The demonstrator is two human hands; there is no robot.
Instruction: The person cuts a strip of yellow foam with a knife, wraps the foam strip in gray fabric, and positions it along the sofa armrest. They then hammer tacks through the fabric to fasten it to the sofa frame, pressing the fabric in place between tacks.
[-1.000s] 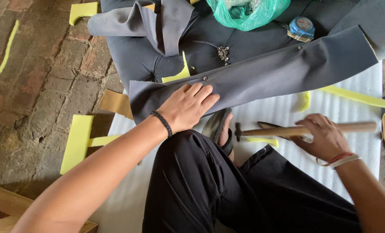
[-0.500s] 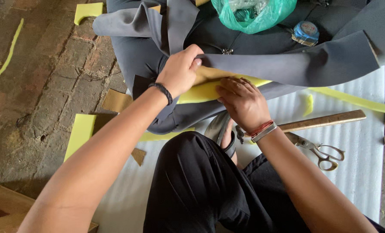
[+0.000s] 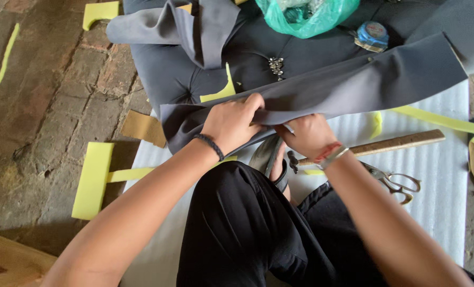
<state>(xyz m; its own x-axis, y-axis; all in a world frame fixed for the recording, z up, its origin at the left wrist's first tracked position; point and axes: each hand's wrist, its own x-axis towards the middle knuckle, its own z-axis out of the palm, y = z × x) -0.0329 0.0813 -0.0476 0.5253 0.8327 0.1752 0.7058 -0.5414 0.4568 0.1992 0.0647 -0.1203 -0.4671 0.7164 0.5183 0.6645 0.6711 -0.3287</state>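
Grey fabric (image 3: pixel 354 85) now folded down over the foam; my left hand (image 3: pixel 231 122) and right hand (image 3: pixel 306 133) both pinch its edge. Hammer (image 3: pixel 375 146) lies released; the finger contact is partly hidden.

Item count — two hands: left hand (image 3: pixel 230 123), right hand (image 3: pixel 307 135). One pair of scissors (image 3: pixel 393 182) at 4 o'clock. One hammer (image 3: pixel 372 146). One tape measure (image 3: pixel 372 35) at 1 o'clock. One green plastic bag (image 3: pixel 306 17) — 12 o'clock.

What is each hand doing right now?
Left hand: closed, gripping the grey fabric edge.
Right hand: closed, pinching the same edge.
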